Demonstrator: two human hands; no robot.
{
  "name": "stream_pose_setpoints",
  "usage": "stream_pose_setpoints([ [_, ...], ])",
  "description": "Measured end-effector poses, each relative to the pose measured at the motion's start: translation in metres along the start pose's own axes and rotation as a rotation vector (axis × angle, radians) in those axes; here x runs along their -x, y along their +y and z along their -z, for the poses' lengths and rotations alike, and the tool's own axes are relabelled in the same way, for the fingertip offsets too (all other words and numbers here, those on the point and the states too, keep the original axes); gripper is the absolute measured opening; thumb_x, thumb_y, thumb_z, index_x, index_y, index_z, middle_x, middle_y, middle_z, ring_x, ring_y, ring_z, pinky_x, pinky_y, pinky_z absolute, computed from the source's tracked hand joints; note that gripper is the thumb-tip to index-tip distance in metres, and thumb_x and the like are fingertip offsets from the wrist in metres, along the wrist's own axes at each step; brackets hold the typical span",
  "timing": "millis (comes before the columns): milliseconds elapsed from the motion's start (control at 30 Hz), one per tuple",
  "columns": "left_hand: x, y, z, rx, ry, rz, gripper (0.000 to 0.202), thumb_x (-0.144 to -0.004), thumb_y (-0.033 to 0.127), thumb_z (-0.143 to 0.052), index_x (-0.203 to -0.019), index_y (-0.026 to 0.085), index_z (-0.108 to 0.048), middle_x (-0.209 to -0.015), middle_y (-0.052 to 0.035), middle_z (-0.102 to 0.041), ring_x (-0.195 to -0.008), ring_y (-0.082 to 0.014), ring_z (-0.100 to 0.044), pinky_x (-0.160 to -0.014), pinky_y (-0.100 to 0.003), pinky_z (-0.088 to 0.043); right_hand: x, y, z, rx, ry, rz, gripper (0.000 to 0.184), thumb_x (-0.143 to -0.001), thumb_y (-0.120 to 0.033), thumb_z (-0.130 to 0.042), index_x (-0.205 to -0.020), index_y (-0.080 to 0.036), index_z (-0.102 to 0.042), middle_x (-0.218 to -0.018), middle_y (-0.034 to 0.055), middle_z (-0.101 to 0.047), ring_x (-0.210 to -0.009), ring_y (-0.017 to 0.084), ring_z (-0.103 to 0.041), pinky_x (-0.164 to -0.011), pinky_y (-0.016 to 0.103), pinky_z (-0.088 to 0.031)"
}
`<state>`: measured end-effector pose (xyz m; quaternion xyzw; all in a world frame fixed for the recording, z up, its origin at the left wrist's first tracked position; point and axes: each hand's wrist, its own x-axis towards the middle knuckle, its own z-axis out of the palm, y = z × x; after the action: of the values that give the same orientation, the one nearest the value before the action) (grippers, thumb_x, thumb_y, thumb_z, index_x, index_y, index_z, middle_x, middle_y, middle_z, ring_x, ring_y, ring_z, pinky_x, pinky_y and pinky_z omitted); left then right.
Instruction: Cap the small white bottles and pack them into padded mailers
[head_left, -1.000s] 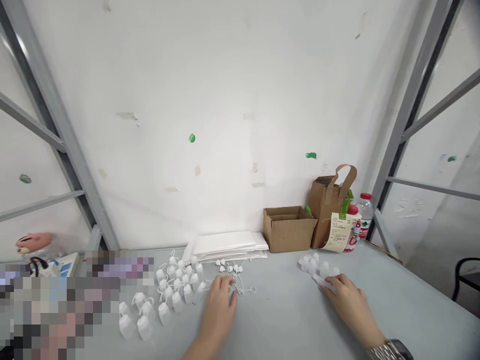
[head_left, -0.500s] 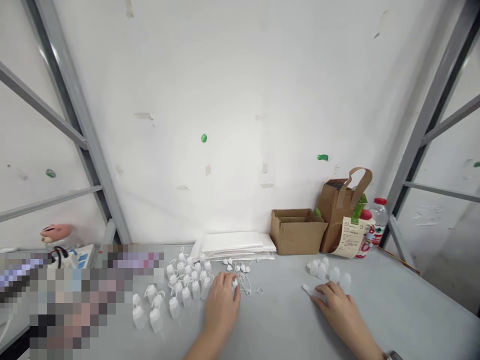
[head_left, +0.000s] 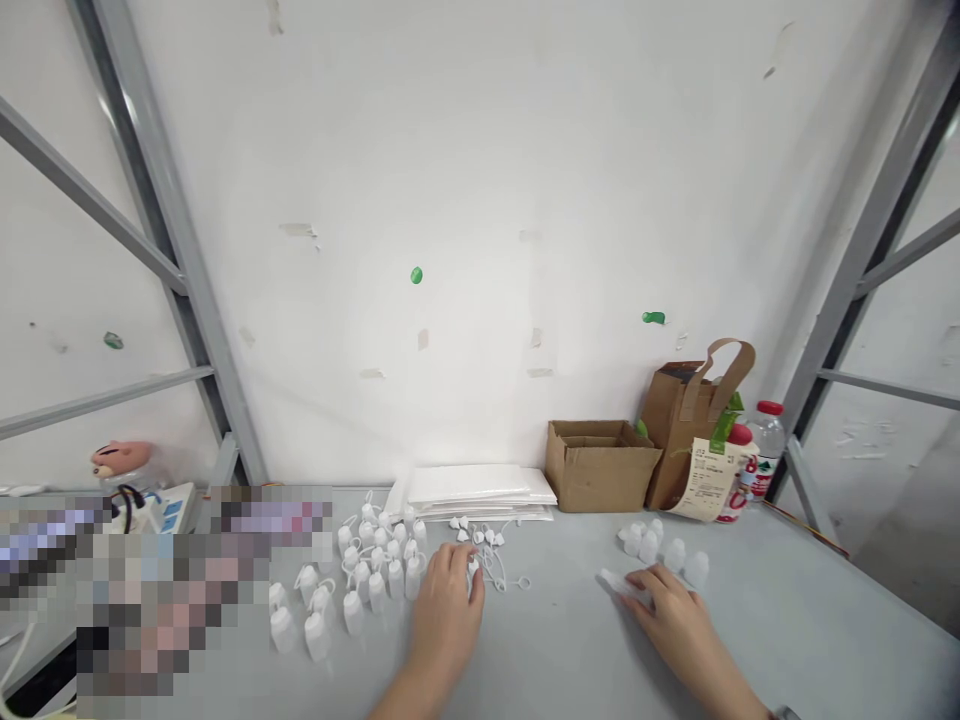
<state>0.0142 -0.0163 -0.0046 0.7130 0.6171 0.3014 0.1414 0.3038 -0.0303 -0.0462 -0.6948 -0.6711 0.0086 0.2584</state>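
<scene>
My left hand point(head_left: 444, 610) rests on the grey table point(head_left: 555, 640), its fingers curled over small white caps with loops point(head_left: 480, 545). Just left of it stands a cluster of several small white squeeze bottles point(head_left: 360, 580). My right hand point(head_left: 671, 605) lies on the table with its fingertips on a small clear bottle point(head_left: 619, 582) lying on its side. Behind that hand stand a few more small white bottles point(head_left: 664, 545).
A stack of white bags point(head_left: 476, 490) lies at the wall. To its right stand a small cardboard box point(head_left: 600, 465), a brown paper bag point(head_left: 694, 425) with a receipt and a water bottle point(head_left: 765, 435). Grey rack posts point(head_left: 187, 300) flank the table.
The view has shifted slightly, so everything sits a little further right. My right hand has slid a little left with the clear bottle; my left hand stays on the caps.
</scene>
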Motion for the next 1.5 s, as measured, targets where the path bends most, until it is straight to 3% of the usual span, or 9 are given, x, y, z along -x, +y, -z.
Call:
stream_pose_setpoints([
  [233, -0.001, 0.007, -0.028, -0.062, -0.183, -0.288, 0.035, -0.08, 0.012, -0.045, -0.112, 0.022, -0.056, -0.105, -0.0077, -0.055, -0.1, -0.022, -0.05, -0.088, -0.037, -0.042, -0.026, -0.071, 0.019, -0.531, -0.027, -0.014, 0.036, -0.074, -0.053, -0.052, -0.078, -0.019, -0.063, -0.08, 0.0055, -0.063, -0.069, 0.019, -0.056, -0.068, 0.031, -0.046],
  [367, -0.009, 0.01, -0.04, -0.092, -0.2, -0.326, 0.023, -0.078, 0.009, -0.05, -0.094, 0.02, -0.062, -0.101, -0.0073, -0.057, -0.099, -0.0226, -0.05, -0.085, -0.037, -0.041, -0.038, -0.111, 0.019, -0.855, -0.079, -0.061, 0.038, -0.067, -0.052, -0.062, -0.08, -0.017, -0.063, -0.077, 0.0042, -0.064, -0.068, 0.018, -0.057, -0.067, 0.031, -0.046],
  [500, -0.013, 0.008, -0.04, -0.05, -0.161, -0.303, 0.019, -0.077, 0.004, -0.047, -0.08, 0.017, -0.061, -0.092, -0.0067, -0.06, -0.093, -0.0222, -0.051, -0.082, -0.036, -0.041, -0.032, -0.122, 0.001, -1.203, -0.182, -0.213, 0.04, -0.059, -0.052, -0.07, -0.078, -0.016, -0.063, -0.073, 0.0032, -0.066, -0.062, 0.016, -0.059, -0.064, 0.03, -0.047],
  [667, -0.013, 0.006, -0.033, 0.14, -0.132, -0.273, 0.015, -0.075, 0.008, -0.048, -0.072, 0.019, -0.057, -0.084, -0.005, -0.061, -0.087, -0.0222, -0.052, -0.079, -0.036, -0.039, -0.014, -0.114, -0.012, -1.419, -0.3, -0.415, 0.04, -0.054, -0.046, -0.077, -0.075, -0.015, -0.065, -0.077, 0.0057, -0.069, -0.061, 0.014, -0.061, -0.067, 0.029, -0.047],
  [800, -0.016, 0.003, -0.028, 0.501, -0.08, -0.125, 0.006, -0.075, 0.021, -0.054, -0.069, 0.02, -0.055, -0.083, -0.005, -0.064, -0.087, -0.022, -0.055, -0.077, -0.033, -0.038, -0.011, -0.112, -0.01, -1.404, -0.318, -0.429, 0.041, -0.051, -0.046, -0.079, -0.075, -0.015, -0.066, -0.074, 0.0046, -0.068, -0.062, 0.015, -0.061, -0.068, 0.029, -0.047],
  [1033, -0.023, -0.007, -0.02, 1.128, -0.202, 0.322, 0.03, -0.055, 0.042, -0.074, -0.063, 0.017, -0.058, -0.074, -0.005, -0.07, -0.066, -0.0159, -0.058, -0.062, -0.026, -0.038, -0.006, -0.123, -0.029, -1.269, -0.338, -0.24, 0.043, -0.051, -0.05, -0.076, -0.072, -0.015, -0.064, -0.066, 0.0022, -0.066, -0.056, 0.015, -0.059, -0.061, 0.029, -0.047],
  [1200, -0.021, -0.005, -0.017, 1.226, -0.237, 0.329, 0.033, -0.053, 0.041, -0.077, -0.066, 0.017, -0.059, -0.074, -0.006, -0.073, -0.068, -0.0155, -0.061, -0.067, -0.026, -0.041, 0.0, -0.127, -0.04, -1.238, -0.342, -0.193, 0.039, -0.058, -0.049, -0.073, -0.075, -0.015, -0.062, -0.069, 0.0022, -0.065, -0.058, 0.015, -0.059, -0.061, 0.028, -0.046],
  [1367, -0.019, -0.002, -0.012, 1.209, -0.291, 0.319, 0.042, -0.057, 0.043, -0.075, -0.09, 0.018, -0.066, -0.09, -0.0087, -0.073, -0.083, -0.0201, -0.064, -0.077, -0.03, -0.043, 0.001, -0.127, -0.039, -1.163, -0.317, -0.191, 0.032, -0.061, -0.042, -0.072, -0.075, -0.015, -0.061, -0.071, 0.0023, -0.065, -0.06, 0.016, -0.058, -0.061, 0.028, -0.045],
  [1500, -0.018, 0.0, -0.01, 1.196, -0.291, 0.267, 0.038, -0.059, 0.043, -0.073, -0.087, 0.017, -0.07, -0.098, -0.0099, -0.072, -0.095, -0.0237, -0.062, -0.085, -0.032, -0.042, 0.002, -0.127, -0.037, -1.025, -0.284, -0.173, 0.026, -0.065, -0.037, -0.067, -0.077, -0.014, -0.064, -0.066, 0.0013, -0.062, -0.06, 0.016, -0.055, -0.059, 0.027, -0.043],
])
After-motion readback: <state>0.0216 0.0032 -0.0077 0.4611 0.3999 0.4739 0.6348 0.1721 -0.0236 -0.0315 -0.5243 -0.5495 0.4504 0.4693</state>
